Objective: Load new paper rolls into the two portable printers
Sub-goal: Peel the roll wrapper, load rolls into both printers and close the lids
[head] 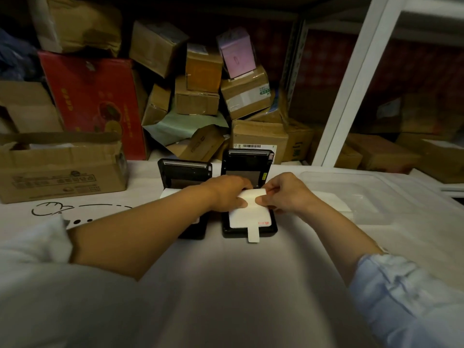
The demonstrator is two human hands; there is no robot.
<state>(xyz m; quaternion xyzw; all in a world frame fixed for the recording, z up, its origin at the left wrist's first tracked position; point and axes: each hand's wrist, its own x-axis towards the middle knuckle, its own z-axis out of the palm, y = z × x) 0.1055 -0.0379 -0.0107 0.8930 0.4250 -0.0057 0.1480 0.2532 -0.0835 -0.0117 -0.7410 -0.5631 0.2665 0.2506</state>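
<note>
Two black, flat, rectangular plastic portable printers lie side by side on the white cloth-covered counter [226,285], both with lids hinged up and standing near upright at the far end. Work is on the right-hand printer [249,228]: a white, matte sheet of paper [251,216] lies flat over its open bay, with a narrow white tab hanging over the near edge onto the cloth and a small red mark at the near right corner. The left hand [227,194] and the right hand [283,193] meet at the far end of the paper; each grip is pressed together on that curling far edge, thumb on top, fingers tucked beneath. Whether a full roll sits under the hands cannot be told. The left-hand printer [185,177] is partly hidden by the left forearm; a white strip shows at its bay, so it looks already loaded, lid not yet shut. Judged step: seating paper in the second printer. The next move likely calls for squaring the paper to the bay walls, leading its end toward the ribbed grey roller bar on the lid, then pressing the lid down evenly. The paper looks thin and easily creased. A clear, glossy plastic tray [364,192] sits to the right; dull brown cardboard boxes [195,96] are heaped behind.
</note>
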